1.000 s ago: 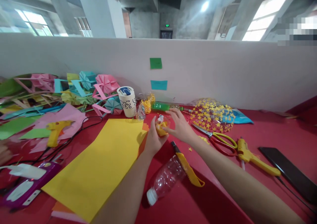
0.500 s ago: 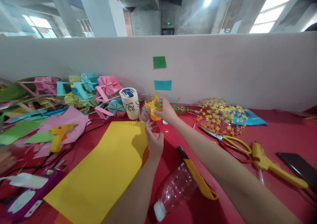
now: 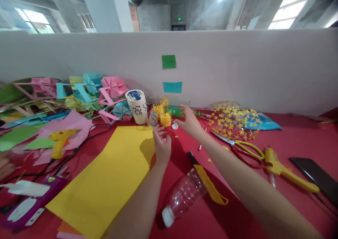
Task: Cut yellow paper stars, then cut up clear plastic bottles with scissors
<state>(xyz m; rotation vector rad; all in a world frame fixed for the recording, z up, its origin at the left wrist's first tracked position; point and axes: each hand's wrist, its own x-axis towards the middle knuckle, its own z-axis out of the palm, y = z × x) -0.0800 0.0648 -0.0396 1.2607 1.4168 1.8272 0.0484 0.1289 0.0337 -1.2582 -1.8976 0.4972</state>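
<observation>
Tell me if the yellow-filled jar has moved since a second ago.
Yes. The jar has gone away from the person, toward the wall, and now stands right of the white cup; the right hand is off it.

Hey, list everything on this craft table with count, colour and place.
paper sheet: 1, yellow, front left
plastic bottle: 1, clear, lying front centre
utility knife: 1, yellow, beside bottle
scissors: 1, yellow-red handles, right
glue guns: 2, yellow, left and right
lidded cup: 1, white, back centre
small cups: several, clear with yellow bits, beside lidded cup
star bag: 1, yellow stars, back right
folded paper shapes: many, pink and teal, back left
notes: 2, green and teal, on partition
left hand: 1, empty, at paper's edge
right hand: 1, open, near small cups
</observation>
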